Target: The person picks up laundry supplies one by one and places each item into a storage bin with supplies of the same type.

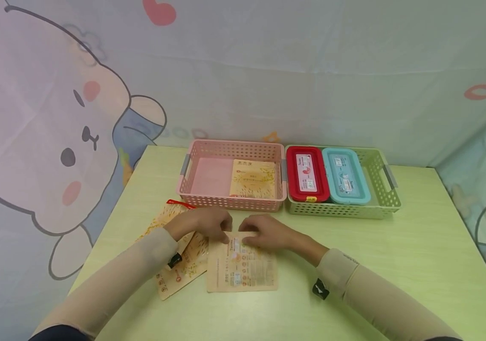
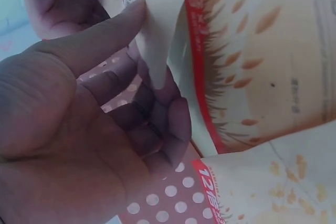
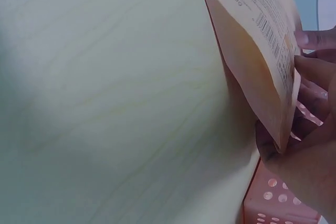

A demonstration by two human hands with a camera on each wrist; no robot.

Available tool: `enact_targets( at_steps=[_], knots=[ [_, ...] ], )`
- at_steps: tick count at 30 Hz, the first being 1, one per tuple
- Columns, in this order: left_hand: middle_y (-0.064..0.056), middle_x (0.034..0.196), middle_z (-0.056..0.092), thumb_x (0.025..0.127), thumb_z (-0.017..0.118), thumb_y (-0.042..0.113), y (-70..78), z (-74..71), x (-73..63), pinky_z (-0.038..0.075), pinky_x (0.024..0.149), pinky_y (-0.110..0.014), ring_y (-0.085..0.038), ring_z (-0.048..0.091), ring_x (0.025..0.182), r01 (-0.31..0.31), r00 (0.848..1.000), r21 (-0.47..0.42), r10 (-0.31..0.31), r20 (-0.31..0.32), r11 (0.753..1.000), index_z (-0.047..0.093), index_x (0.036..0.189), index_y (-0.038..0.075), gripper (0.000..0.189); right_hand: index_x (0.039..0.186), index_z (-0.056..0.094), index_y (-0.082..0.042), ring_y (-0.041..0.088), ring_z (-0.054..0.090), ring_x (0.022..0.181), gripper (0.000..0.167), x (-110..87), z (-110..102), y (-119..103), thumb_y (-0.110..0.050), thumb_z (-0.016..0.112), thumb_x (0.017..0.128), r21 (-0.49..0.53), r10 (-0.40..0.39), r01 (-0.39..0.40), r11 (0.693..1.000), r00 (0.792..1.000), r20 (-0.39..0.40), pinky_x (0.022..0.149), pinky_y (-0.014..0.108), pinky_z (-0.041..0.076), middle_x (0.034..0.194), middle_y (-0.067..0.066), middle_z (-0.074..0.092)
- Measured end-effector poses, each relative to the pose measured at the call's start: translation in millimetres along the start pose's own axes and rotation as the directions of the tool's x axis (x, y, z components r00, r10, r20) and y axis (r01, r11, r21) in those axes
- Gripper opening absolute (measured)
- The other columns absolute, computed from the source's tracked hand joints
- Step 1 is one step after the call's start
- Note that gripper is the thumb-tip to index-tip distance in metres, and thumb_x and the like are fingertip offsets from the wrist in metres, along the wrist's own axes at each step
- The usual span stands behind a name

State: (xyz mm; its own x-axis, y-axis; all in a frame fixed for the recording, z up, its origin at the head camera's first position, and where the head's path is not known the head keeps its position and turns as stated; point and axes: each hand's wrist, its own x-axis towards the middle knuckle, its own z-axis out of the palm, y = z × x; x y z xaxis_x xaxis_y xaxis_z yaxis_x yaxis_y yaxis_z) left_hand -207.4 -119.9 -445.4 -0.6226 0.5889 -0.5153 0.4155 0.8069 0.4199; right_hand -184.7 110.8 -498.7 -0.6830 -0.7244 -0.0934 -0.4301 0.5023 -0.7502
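A flat tan printed packet (image 1: 243, 272) lies in front of me, its side with small print and a barcode facing up. My left hand (image 1: 211, 223) pinches its far edge near the left corner, thumb on top and fingers beneath, as the left wrist view shows on the packet's lifted edge (image 2: 160, 30). Beside it my right hand (image 1: 266, 232) grips the same edge farther right. In the right wrist view the packet (image 3: 257, 56) bulges up from the table between its edges. More tan packets (image 1: 183, 279) with red-banded edges lie overlapping under my left forearm.
Behind my hands stands a pink perforated basket (image 1: 230, 202) with a tan packet (image 1: 253, 177) lying in its right half. A green basket (image 1: 337, 210) adjoins it, holding a red-lidded box (image 1: 292, 173) and a light blue box (image 1: 349, 176). A printed cloth hangs behind the table.
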Motion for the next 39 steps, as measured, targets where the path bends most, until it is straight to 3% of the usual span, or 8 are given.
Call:
enact_targets(
  at_steps=[4, 8, 21, 28, 39],
  knots=[
    [0.001, 0.087, 0.065, 0.096, 0.08, 0.023, -0.8, -4.5, 0.4, 0.047, 0.07, -0.031, -0.015, 0.057, 0.077, -0.047, 0.999, -0.024, 0.047, 0.002, 0.999, 0.07, 0.094, 0.015, 0.013, 0.112, 0.075, -0.016, 0.01, 0.064, 0.09, 0.011, -1.5, -2.5, 0.0, -0.018, 0.069, 0.104, 0.007, 0.006, -0.006, 1.0, 1.0, 0.025, 0.089, 0.034, 0.054, 0.098, -0.008, 0.071],
    [0.002, 0.087, 0.065, 0.097, 0.079, 0.023, -0.8, -5.0, 1.2, 0.047, 0.069, -0.03, -0.014, 0.058, 0.077, -0.065, 0.998, -0.034, 0.065, 0.002, 0.997, 0.068, 0.094, 0.016, 0.013, 0.108, 0.075, -0.017, 0.009, 0.062, 0.081, 0.011, -3.0, -5.5, 0.0, -0.015, 0.064, 0.106, 0.019, 0.01, -0.01, 1.0, 0.999, 0.037, 0.08, 0.031, 0.053, 0.092, -0.008, 0.07],
    [0.004, 0.092, 0.065, 0.098, 0.078, 0.022, -1.1, -3.8, 4.3, 0.05, 0.075, -0.032, -0.014, 0.058, 0.082, -0.123, 0.992, -0.052, 0.122, -0.023, 0.991, 0.068, 0.098, 0.016, 0.011, 0.102, 0.075, -0.02, 0.008, 0.062, 0.08, 0.013, -5.3, -11.3, 2.9, -0.016, 0.064, 0.106, 0.015, 0.0, -0.001, 1.0, 0.999, 0.036, 0.077, 0.031, 0.053, 0.088, -0.009, 0.068],
    [0.005, 0.094, 0.066, 0.099, 0.076, 0.022, -0.3, -4.4, 3.7, 0.049, 0.077, -0.033, -0.013, 0.058, 0.083, -0.164, 0.986, -0.043, 0.163, -0.028, 0.986, 0.068, 0.097, 0.017, 0.01, 0.105, 0.078, -0.016, 0.008, 0.06, 0.077, 0.013, -8.4, -21.8, -0.7, -0.014, 0.065, 0.105, -0.021, -0.063, 0.064, 0.998, 0.996, 0.058, 0.074, 0.029, 0.052, 0.088, -0.008, 0.069],
    [0.004, 0.101, 0.069, 0.102, 0.072, 0.022, 1.1, -9.0, 3.2, 0.051, 0.085, -0.035, -0.013, 0.061, 0.092, -0.229, 0.973, -0.119, 0.225, -0.047, 0.966, 0.069, 0.102, 0.016, 0.007, 0.098, 0.075, -0.013, 0.007, 0.057, 0.076, 0.011, -12.6, -33.9, -2.6, -0.01, 0.067, 0.104, -0.057, -0.121, 0.125, 0.991, 0.991, 0.062, 0.073, 0.028, 0.051, 0.085, -0.008, 0.065]
  ],
)
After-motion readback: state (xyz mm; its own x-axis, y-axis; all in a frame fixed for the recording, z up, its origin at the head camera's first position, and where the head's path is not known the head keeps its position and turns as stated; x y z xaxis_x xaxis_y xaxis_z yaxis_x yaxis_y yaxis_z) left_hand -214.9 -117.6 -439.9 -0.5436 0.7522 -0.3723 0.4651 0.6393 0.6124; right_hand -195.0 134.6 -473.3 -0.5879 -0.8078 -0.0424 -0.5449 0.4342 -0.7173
